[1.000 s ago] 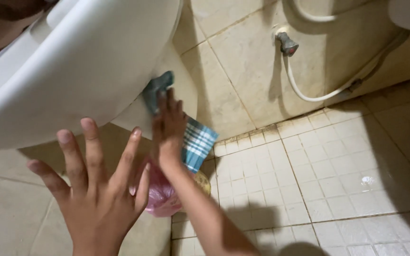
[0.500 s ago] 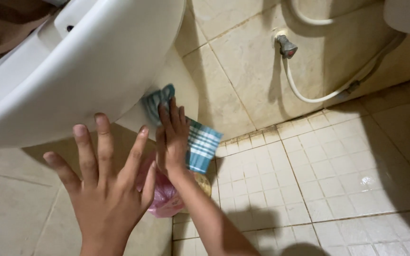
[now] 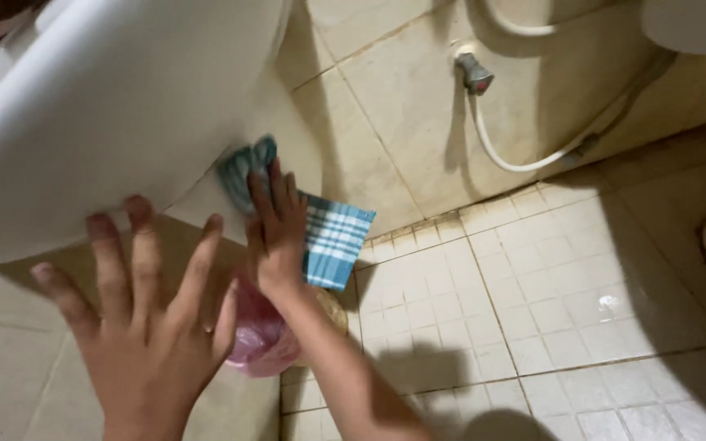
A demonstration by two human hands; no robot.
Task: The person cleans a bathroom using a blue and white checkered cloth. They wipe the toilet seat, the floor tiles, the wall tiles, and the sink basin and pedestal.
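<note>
Two hands in view, both low beneath a white sink (image 3: 108, 106). Right hand (image 3: 275, 237) flat, fingers together, pressing a blue checked cloth (image 3: 332, 237) against the underside of the basin where it meets the pedestal; the top of the cloth is bunched under the fingertips, its lower corner hanging free toward the wall. Left hand (image 3: 145, 327) spread wide, fingers apart, holding nothing, raised just short of the basin; contact not clear. Behind the right wrist, on the floor (image 3: 549, 310), a pink plastic bag (image 3: 259, 339) sits against the pedestal base; no label or print readable on it. Small square floor tiles, a wet glint near the right edge. A metal valve (image 3: 474, 73) with a white hose (image 3: 533, 155) on the wall tiles. Risks, as judged: the loose cloth corner could slip from under the palm; the wet tiles could make footing poor while crouched.
</note>
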